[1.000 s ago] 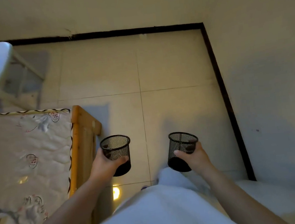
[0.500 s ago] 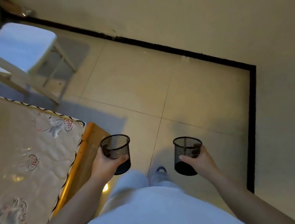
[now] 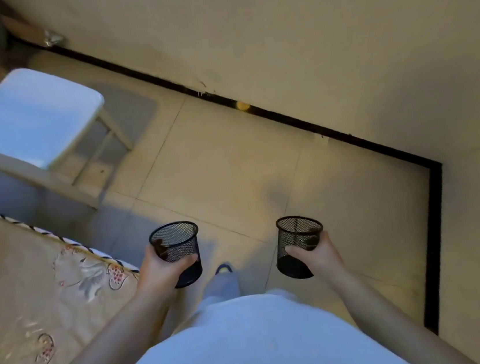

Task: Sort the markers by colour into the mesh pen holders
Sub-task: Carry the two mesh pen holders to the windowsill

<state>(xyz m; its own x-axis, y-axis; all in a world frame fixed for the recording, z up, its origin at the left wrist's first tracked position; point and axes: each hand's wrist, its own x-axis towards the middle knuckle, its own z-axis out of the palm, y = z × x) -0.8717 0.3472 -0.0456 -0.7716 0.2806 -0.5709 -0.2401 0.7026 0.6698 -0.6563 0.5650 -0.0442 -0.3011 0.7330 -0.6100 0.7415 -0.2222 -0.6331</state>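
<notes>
Head view blurred: mesh holders [image 3: 177,251] [image 3: 299,244] seemingly empty, interiors unclear.

Left hand [image 3: 161,274] grips black mesh pen holder [image 3: 177,251]; right hand [image 3: 320,255] grips second mesh holder [image 3: 298,245]. Both upright, well apart, above tiled floor [image 3: 231,167]. White stool [image 3: 34,116] far left, patterned cloth [image 3: 33,282] beside left arm.

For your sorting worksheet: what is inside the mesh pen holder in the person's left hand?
No markers show inside the left mesh pen holder; only fingers of the left hand show through the mesh. The dark bottom is hard to make out.
</notes>
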